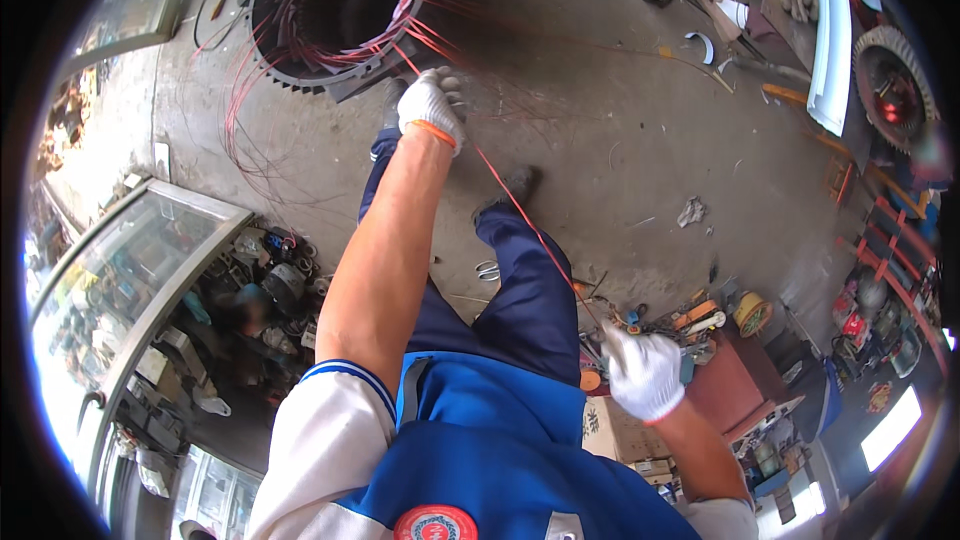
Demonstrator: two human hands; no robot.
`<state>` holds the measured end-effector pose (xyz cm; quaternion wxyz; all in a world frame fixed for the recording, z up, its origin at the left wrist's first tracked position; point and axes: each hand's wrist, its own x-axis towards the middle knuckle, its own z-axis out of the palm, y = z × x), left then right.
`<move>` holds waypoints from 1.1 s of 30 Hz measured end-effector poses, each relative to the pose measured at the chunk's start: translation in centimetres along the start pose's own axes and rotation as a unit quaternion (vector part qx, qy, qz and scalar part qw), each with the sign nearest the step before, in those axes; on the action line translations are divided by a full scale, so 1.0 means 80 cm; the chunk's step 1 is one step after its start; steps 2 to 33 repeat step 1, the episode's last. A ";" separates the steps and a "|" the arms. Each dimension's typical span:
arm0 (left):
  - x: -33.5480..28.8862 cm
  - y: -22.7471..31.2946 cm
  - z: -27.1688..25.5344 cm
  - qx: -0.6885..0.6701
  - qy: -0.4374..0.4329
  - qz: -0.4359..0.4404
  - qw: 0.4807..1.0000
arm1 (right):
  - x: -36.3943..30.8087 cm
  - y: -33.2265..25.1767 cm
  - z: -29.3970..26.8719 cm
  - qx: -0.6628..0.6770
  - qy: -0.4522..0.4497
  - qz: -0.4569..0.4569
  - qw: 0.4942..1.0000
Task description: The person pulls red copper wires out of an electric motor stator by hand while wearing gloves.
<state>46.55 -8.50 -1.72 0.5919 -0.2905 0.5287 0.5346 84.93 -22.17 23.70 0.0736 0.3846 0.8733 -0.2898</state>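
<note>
A large round motor stator (300, 78) lies on the floor at the top left, with red winding wires (400, 0) around its inner edge and loose ends spilling out. My left hand (432, 108), in a white knitted glove with an orange cuff, is closed around a red wire (518, 202) just below the stator. From there the wire runs taut, down and to the right across my legs. At its other end my right hand (645, 375), gloved the same way, grips it near my right hip with the fingers pinched together.
Scissors (487, 270) lie by my feet. A glass-topped case (150, 240) with assorted parts stands at left. Right of me are a reddish box (725, 385) and a yellow spool (752, 313). Farther right are a toothed ring (893, 90), a pale sheet (830, 50) and a red metal frame (890, 250).
</note>
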 end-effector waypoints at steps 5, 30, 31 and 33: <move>0.014 -0.004 -0.006 0.010 0.009 0.010 1.000 | -0.042 0.008 0.006 0.001 -0.026 0.025 0.999; 0.014 -0.004 -0.006 0.010 0.009 0.010 1.000 | -0.042 0.008 0.006 0.001 -0.026 0.025 0.999; 0.014 -0.004 -0.006 0.010 0.009 0.010 1.000 | -0.042 0.008 0.006 0.001 -0.026 0.025 0.999; 0.014 -0.004 -0.006 0.010 0.009 0.010 1.000 | -0.042 0.008 0.006 0.001 -0.026 0.025 0.999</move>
